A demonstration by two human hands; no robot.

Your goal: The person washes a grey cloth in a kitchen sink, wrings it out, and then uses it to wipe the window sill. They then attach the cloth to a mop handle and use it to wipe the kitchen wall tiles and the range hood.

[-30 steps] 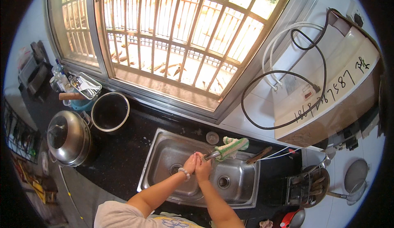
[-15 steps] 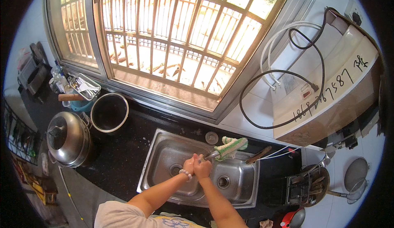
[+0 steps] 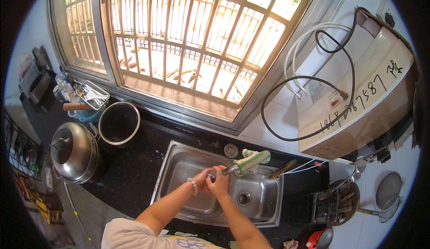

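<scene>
Over the double-bowl steel sink (image 3: 166,159), both of my hands come together just below the mouth of the tap (image 3: 230,169). My left hand (image 3: 203,181), with a beaded bracelet (image 3: 193,186) at its wrist, is curled against the right one. My right hand (image 3: 219,185) is closed in, its knuckles up near the spout. A small grey-dark patch shows between the two hands; whether it is a held thing, water or shadow is too small to tell. A green and white cloth (image 3: 253,161) is wrapped around the tap's body.
Left of the sink stand a lidded steel pot (image 3: 74,152) and a dark round pot (image 3: 119,122). A utensil tray (image 3: 94,95) sits behind them. At the right are a utensil rack (image 3: 329,204) and a white wall-mounted box (image 3: 354,92) with a looping black cable. A barred window (image 3: 179,43) is ahead.
My left hand has shifted slightly left and turned, with its wrist and bracelet moving left. A gap with a dark patch has opened between the hands. The right hand has barely moved.
</scene>
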